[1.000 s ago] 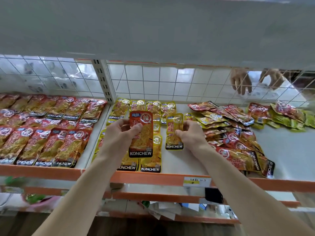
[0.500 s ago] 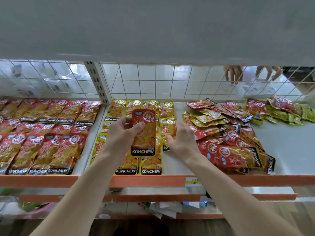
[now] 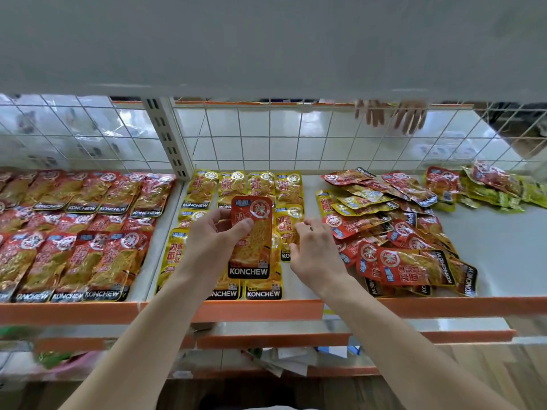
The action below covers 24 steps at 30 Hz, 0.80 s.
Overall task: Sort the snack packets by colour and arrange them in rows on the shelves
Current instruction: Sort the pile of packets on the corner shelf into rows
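Note:
My left hand is shut on a red snack packet, held upright above the yellow rows in the middle of the shelf. My right hand pinches the right edge of a yellow packet that lies flat in the second yellow row. Sorted red packets fill the left bay in rows. To the right of my right hand lies a mixed pile of red and yellow packets.
Green packets with a red one on top lie at the far right. A white upright post divides the bays, and a wire grid backs the shelf. Another person's hands show behind the grid. The orange shelf lip runs along the front.
My right hand has lowered the yellow packet from mid-air onto the shelf beside the yellow rows. The left hand kept the red packet and barely moved.

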Tool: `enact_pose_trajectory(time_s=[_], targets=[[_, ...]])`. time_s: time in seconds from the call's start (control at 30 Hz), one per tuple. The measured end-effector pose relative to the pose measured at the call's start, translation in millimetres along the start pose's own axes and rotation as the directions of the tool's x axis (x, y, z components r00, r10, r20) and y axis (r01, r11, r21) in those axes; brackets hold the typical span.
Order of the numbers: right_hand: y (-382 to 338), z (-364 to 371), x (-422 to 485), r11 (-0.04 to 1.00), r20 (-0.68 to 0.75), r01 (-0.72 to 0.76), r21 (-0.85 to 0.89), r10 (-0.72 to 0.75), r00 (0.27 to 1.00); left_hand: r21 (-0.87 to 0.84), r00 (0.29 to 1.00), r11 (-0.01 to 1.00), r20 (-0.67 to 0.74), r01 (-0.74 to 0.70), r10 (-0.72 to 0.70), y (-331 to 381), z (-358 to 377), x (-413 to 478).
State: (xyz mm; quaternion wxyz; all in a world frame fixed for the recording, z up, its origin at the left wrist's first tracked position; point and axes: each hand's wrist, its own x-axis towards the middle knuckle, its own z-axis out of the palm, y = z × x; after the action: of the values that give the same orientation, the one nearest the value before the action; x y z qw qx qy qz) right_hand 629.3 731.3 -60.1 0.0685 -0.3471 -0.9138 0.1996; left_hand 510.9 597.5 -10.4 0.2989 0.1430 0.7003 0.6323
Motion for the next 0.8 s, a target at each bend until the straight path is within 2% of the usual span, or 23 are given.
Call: enact_pose_trajectory(time_s=[0.33, 0.53, 0.8], targets=[[2.3, -3.9, 0.0, 0.999, 0.016, 0.021, 0.026, -0.021, 1.0, -0.039, 0.998, 0.999, -0.046, 0.038, -0.039, -6.6, -11.4, -6.1], [-13.9, -9.3, -6.8, 0.982, -0.083, 0.166, 0.091, -0.159, 0.984, -0.043, 0.995, 0.998, -0.086, 0.053, -0.056, -4.5, -23.5, -13.5], [-57.2, -14.7, -25.2, 0.944, -0.109, 0.292, 0.15, -0.278, 0.954, -0.025, 0.992, 0.999, -0.122, 0.04, -0.043, -5.4, -55.6, -25.1]])
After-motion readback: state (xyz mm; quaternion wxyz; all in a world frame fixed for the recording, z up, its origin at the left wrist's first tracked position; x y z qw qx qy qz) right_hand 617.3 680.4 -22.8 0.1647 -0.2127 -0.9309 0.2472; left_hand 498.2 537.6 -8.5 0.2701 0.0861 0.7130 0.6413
